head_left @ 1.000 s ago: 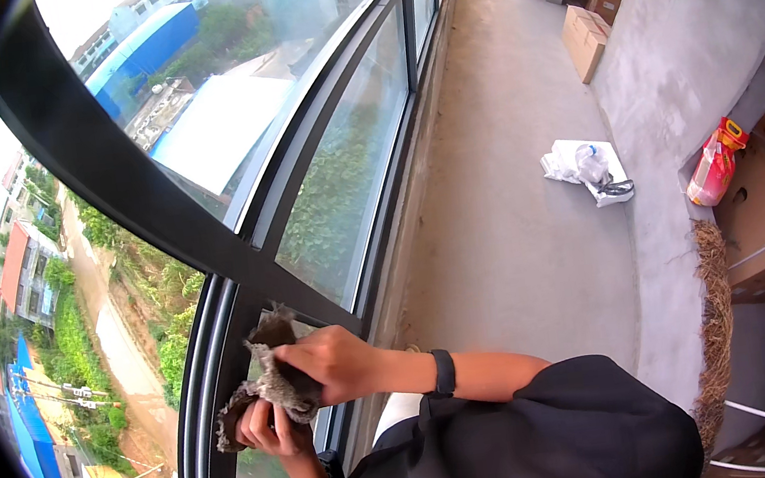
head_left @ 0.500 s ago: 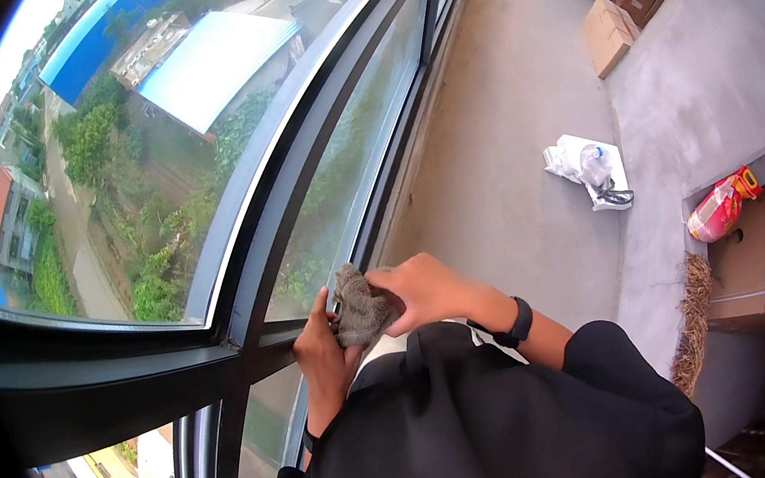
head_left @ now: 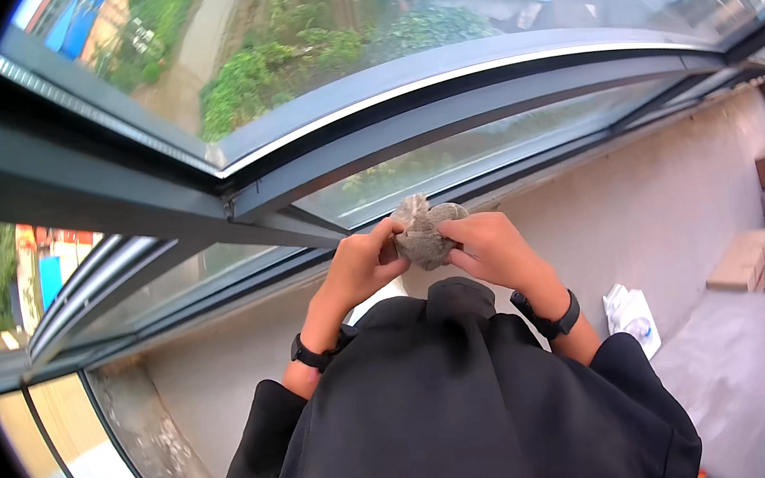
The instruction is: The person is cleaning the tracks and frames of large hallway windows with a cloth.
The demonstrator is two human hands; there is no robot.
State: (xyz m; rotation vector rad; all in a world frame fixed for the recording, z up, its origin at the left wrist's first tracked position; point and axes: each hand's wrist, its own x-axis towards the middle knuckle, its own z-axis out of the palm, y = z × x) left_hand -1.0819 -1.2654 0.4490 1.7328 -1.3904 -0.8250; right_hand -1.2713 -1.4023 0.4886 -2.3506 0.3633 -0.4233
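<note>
A crumpled grey-brown cloth is bunched between my two hands, in front of my chest. My left hand pinches its left side between thumb and fingers. On the other side, my right hand grips the cloth's right edge with the thumb on top. Just beyond the cloth runs the lower part of a dark grey window frame, with glass panes set in it. The cloth appears apart from the frame.
A thick dark mullion stands at the left, meeting the rail. Along the right, a white slab with plastic bags lies on the concrete floor. Cardboard boxes are stacked at the far right. Greenery and roofs show outside.
My view has turned left, so the window now stretches across in front of me. My hands have drawn the cloth away from the frame corner, and the left hand has shifted its hold.
</note>
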